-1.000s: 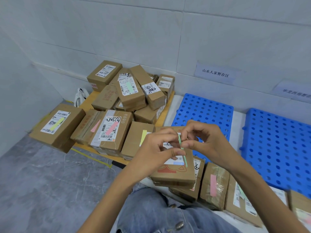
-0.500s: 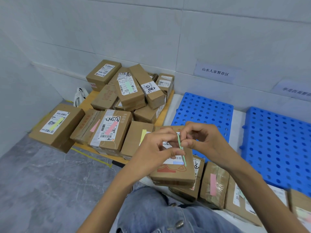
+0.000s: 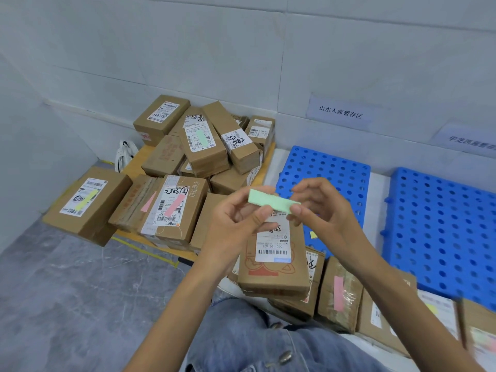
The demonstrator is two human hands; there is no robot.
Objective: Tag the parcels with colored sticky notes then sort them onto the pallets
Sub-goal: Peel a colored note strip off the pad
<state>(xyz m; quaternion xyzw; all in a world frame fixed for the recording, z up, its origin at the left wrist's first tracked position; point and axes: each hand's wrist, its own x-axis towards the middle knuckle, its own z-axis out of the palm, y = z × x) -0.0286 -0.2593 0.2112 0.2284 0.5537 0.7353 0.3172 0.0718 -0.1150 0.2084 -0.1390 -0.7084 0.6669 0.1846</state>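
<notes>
Now that the green sticky-note strip (image 3: 272,204) has turned from edge-on to flat, sticking it down seems next.
The left hand (image 3: 236,226) and right hand (image 3: 322,208) both pinch it at frame centre, just above the brown parcel (image 3: 273,267), which is likely the one to be tagged.

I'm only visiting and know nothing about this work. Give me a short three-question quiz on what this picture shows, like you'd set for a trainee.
1. True or false: the left hand and the right hand both pinch the green sticky note.
2. What colour is the perforated pallet just behind the hands? A) red B) blue C) grey
3. Fill the blank: the large parcel at the far left carries a ____ note on its label.

Key: 1 true; 2 B; 3 yellow.
</notes>
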